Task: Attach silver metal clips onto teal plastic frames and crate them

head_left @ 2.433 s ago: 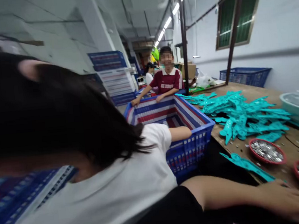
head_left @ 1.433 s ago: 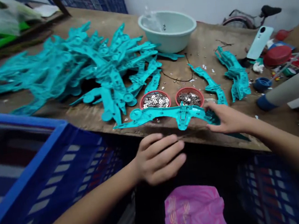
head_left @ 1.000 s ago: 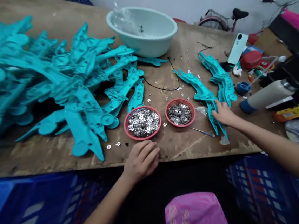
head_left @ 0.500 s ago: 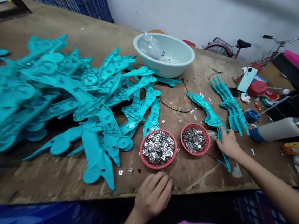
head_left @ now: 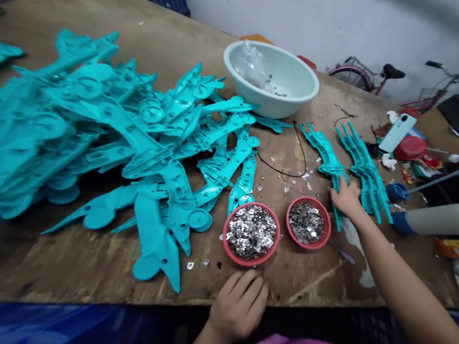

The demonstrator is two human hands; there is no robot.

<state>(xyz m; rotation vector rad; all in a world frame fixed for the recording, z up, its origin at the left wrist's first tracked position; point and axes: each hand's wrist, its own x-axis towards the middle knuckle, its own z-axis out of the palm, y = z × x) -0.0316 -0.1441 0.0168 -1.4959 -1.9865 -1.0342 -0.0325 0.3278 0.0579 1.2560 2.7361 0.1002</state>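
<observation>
The fingers (head_left: 338, 187) of the right hand (head_left: 346, 199) are laid flat and spread on a teal plastic part (head_left: 325, 158), which lies on the bench (head_left: 79, 262) in a small stack beside the red dishes of metal bits (head_left: 251, 232). Nothing is gripped. The left hand (head_left: 238, 305) is loosely curled, empty, at the bench edge. A large unsorted teal pile (head_left: 99, 130) remains, so most work is judged undone.

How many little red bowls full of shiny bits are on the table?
2. The larger red bowl sits near the table's front edge, just beyond the left hand. The smaller red bowl is right beside it, next to the right hand.
</observation>
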